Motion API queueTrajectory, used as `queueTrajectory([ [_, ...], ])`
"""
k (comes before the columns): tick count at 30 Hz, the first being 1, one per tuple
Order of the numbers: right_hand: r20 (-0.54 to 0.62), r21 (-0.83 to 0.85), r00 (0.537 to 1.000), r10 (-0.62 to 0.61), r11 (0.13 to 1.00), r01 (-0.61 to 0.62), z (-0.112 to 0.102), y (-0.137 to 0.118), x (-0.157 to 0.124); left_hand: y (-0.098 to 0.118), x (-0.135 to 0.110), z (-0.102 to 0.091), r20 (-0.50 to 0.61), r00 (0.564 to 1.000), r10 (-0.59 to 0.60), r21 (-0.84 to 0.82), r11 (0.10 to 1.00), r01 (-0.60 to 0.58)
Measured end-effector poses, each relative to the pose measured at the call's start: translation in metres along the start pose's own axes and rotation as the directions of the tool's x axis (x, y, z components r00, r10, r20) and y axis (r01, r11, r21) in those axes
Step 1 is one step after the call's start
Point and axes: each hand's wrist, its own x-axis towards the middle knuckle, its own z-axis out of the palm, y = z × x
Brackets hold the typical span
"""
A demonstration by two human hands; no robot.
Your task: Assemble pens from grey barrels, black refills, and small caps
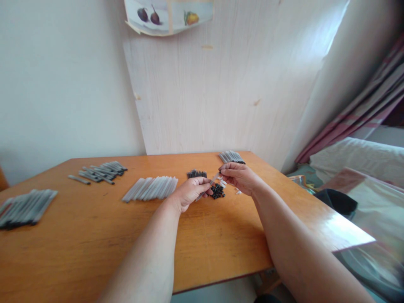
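Translucent pen tube (215,178), held up over the orange-brown desk (205,240).
My left hand (190,190) pinches it along its length as it slants up to the right, and the fingertips of my right hand (241,176) are drawn together on its upper end (whether they hold a small part there too, I cannot tell). Near my hands lies a heap of black pieces (217,192), with dark sticks (196,173) just behind; clear tubes (151,188) lie in a row to the left.
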Motion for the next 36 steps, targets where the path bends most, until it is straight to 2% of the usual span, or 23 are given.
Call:
queueTrajectory([
  [36, 0.006, -0.08, 0.999, 0.033, 0.996, -0.032, -0.0008, -0.0005, -0.0013, -0.0021, 0.0009, -0.0001, 0.006, 1.0, 0.004, 0.02, 1.0, -0.004],
])
